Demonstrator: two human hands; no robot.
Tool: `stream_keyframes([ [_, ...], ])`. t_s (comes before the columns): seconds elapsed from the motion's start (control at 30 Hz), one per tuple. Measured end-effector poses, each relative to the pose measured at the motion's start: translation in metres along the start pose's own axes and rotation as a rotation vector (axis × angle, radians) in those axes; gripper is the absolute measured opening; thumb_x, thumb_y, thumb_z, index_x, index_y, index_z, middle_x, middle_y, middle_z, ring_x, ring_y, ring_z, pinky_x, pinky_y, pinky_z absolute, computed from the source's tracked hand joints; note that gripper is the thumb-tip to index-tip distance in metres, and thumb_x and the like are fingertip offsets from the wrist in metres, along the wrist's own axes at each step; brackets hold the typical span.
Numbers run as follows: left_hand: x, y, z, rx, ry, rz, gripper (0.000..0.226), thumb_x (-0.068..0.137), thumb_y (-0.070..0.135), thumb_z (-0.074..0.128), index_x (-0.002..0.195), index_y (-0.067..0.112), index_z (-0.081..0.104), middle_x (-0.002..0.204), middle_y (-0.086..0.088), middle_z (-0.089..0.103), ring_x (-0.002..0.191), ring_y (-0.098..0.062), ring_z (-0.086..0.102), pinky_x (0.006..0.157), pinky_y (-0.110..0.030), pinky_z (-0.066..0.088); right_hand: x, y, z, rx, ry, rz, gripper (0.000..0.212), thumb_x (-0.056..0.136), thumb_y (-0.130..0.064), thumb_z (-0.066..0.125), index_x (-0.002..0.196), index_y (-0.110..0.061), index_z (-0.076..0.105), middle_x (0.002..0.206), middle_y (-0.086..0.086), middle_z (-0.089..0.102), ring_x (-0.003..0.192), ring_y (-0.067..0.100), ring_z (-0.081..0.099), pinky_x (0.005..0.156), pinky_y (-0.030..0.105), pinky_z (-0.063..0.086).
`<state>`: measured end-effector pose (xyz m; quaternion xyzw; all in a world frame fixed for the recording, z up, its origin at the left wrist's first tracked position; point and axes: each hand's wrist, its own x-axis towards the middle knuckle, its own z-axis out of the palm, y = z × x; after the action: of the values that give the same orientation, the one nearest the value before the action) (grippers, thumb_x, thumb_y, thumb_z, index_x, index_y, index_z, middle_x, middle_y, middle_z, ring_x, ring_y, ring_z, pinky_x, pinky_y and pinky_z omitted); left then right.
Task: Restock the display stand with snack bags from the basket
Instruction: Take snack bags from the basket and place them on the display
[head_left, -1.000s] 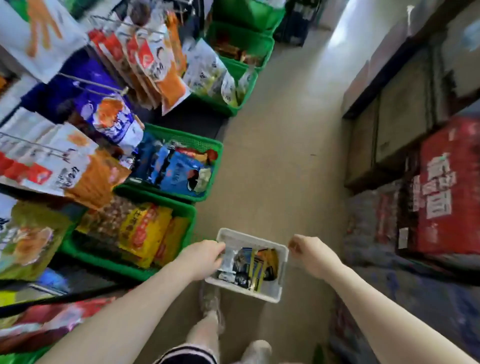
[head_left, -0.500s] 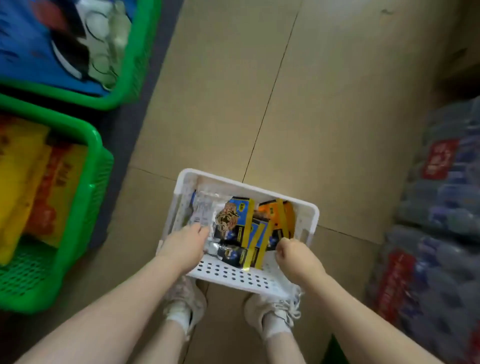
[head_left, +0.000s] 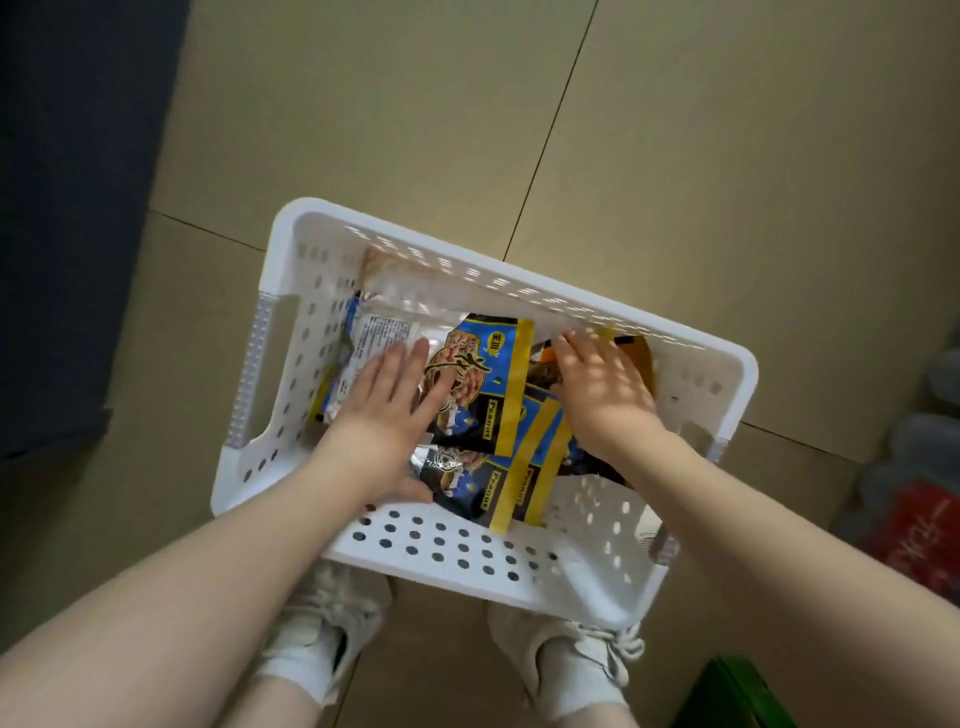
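Note:
A white perforated plastic basket (head_left: 447, 551) sits on the tan floor just in front of my shoes. Inside lie several blue, black and yellow peanut snack bags (head_left: 488, 395), plus a silver-backed bag (head_left: 379, 332) at the left and an orange bag (head_left: 636, 353) at the right. My left hand (head_left: 387, 410) lies flat with straight fingers on the bags at the left. My right hand (head_left: 597, 384) rests on the bags at the right, fingers spread and slightly bent over them. The display stand is out of view.
Dark matting (head_left: 67, 208) covers the floor at the left. Wrapped packs of bottles with red labels (head_left: 919, 519) stand at the right edge. A green crate corner (head_left: 737, 696) shows at the bottom right. My white shoes (head_left: 322, 629) are under the basket's near edge.
The view has dropped and closed in on the basket. Both hands left the basket's rim and moved inside, onto the snack bags.

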<state>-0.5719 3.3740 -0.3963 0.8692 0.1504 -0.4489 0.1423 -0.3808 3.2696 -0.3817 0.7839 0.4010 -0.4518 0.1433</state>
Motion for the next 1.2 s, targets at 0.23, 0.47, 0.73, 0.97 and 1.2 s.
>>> stream_keyframes([
  [0.23, 0.008, -0.003, -0.002, 0.129, 0.016, 0.063, 0.089, 0.091, 0.032, 0.049, 0.143, 0.013, -0.022, 0.151, -0.026, -0.018, 0.140, -0.044, -0.009, 0.114, -0.050, -0.002, 0.008, 0.008, -0.006, -0.123, -0.153, -0.064, 0.050, 0.081, -0.039, 0.066, 0.119, -0.012, 0.049, 0.124, 0.009, 0.050, 0.117, 0.030, 0.044, 0.094, 0.041, 0.041],
  [0.47, -0.003, -0.029, -0.023, 0.049, 0.187, 0.230, 0.070, 0.058, 0.017, 0.085, 0.121, 0.001, 0.058, 0.122, -0.033, 0.056, 0.105, -0.053, 0.056, 0.083, -0.059, 0.048, -0.001, 0.017, 0.004, 0.198, -0.260, 0.111, 0.028, 0.091, -0.030, 0.055, 0.114, -0.016, 0.049, 0.115, 0.011, 0.059, 0.099, 0.030, 0.055, 0.078, 0.036, 0.046],
  [0.73, 0.010, -0.023, -0.064, -0.296, 0.365, 0.016, 0.068, 0.094, 0.041, 0.041, 0.148, 0.016, 0.007, 0.145, -0.015, 0.038, 0.126, -0.035, 0.043, 0.105, -0.046, 0.033, 0.006, 0.001, -0.026, 0.473, -0.203, 0.306, 0.034, 0.092, -0.004, 0.032, 0.115, -0.013, 0.057, 0.102, 0.011, 0.058, 0.077, 0.024, 0.054, 0.060, 0.027, 0.042],
  [0.97, 0.010, -0.022, -0.022, 0.048, 0.179, 0.106, 0.098, 0.089, 0.027, 0.054, 0.133, 0.025, -0.033, 0.157, -0.010, -0.012, 0.142, -0.040, 0.000, 0.114, -0.050, 0.008, 0.005, 0.005, -0.028, 0.483, -0.114, 0.274, 0.020, 0.096, -0.023, 0.041, 0.099, -0.016, 0.059, 0.093, 0.009, 0.055, 0.082, 0.027, 0.051, 0.067, 0.029, 0.041],
  [1.2, 0.002, -0.033, -0.018, 0.137, 0.351, 0.198, 0.082, 0.053, 0.003, 0.079, 0.128, 0.009, 0.044, 0.132, -0.021, 0.054, 0.112, -0.052, 0.052, 0.089, -0.060, 0.043, -0.019, -0.002, -0.019, -0.102, 0.073, 0.120, 0.022, 0.094, -0.011, 0.038, 0.111, -0.009, 0.052, 0.118, 0.015, 0.054, 0.106, 0.036, 0.053, 0.084, 0.040, 0.047],
])
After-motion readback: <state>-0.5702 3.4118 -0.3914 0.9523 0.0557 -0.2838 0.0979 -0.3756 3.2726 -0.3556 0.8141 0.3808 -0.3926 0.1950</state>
